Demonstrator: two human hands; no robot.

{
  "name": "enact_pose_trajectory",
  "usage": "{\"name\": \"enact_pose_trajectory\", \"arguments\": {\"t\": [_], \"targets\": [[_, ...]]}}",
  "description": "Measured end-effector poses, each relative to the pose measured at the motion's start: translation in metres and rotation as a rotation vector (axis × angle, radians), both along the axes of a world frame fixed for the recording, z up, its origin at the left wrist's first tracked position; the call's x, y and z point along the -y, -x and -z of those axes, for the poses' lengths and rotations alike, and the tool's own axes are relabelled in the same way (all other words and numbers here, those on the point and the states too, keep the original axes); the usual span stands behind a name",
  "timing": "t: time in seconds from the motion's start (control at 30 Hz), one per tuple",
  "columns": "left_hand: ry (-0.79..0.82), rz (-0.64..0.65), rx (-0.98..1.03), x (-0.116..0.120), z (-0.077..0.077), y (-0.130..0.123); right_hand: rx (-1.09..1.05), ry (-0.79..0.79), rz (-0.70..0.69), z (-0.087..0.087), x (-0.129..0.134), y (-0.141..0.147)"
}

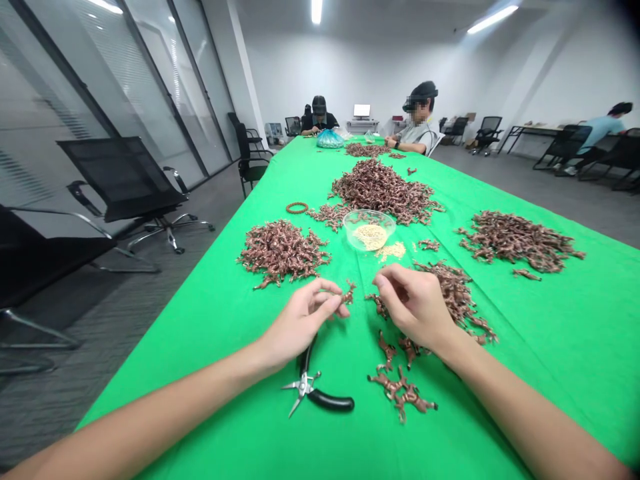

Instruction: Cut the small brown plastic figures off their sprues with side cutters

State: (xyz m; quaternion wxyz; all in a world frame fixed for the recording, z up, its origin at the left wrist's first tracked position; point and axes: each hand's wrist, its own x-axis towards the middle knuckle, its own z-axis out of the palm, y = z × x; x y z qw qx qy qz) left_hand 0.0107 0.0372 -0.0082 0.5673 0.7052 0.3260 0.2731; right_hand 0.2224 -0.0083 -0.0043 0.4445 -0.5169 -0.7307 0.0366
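My left hand (313,310) pinches a small brown figure (349,292) between thumb and fingertips. To its right, my right hand (413,300) is closed with thumb and forefinger together; anything between them is too small to make out. Several loose brown figures (387,383) lie below my right hand, and a pile of them (457,293) is just behind it. Black-handled pliers (331,401) rest with open jaws under my left wrist. Beyond my hands stands a clear bowl (353,233) with small pale gold pieces (371,236), some spilled beside it.
The green cloth (210,333) bears further figure piles at the left (284,252), centre (383,189) and right (517,240). A brown ring (297,208) lies behind the left pile. Two people sit at the far end; black chairs (125,177) stand on the left.
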Motion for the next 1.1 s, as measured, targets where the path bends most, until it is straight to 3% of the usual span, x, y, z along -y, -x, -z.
{"name": "enact_pose_trajectory", "arguments": {"t": [0.13,0.33,0.6,0.9,1.1], "targets": [[0.18,-0.067,0.072,0.015,0.003,0.018,0.041,0.08,-0.101,0.004,0.007,0.015],[0.177,-0.042,0.155,0.026,0.01,0.023,0.079,0.172,-0.187,0.01,0.018,0.032],[0.191,0.017,0.145,0.028,0.015,0.028,0.085,0.111,-0.273,0.01,0.024,0.035],[0.243,-0.01,0.133,0.029,0.015,0.029,0.195,0.026,-0.168,0.01,0.024,0.035],[0.26,-0.018,0.13,0.029,0.014,0.03,0.27,-0.022,-0.181,0.011,0.026,0.034]]}}
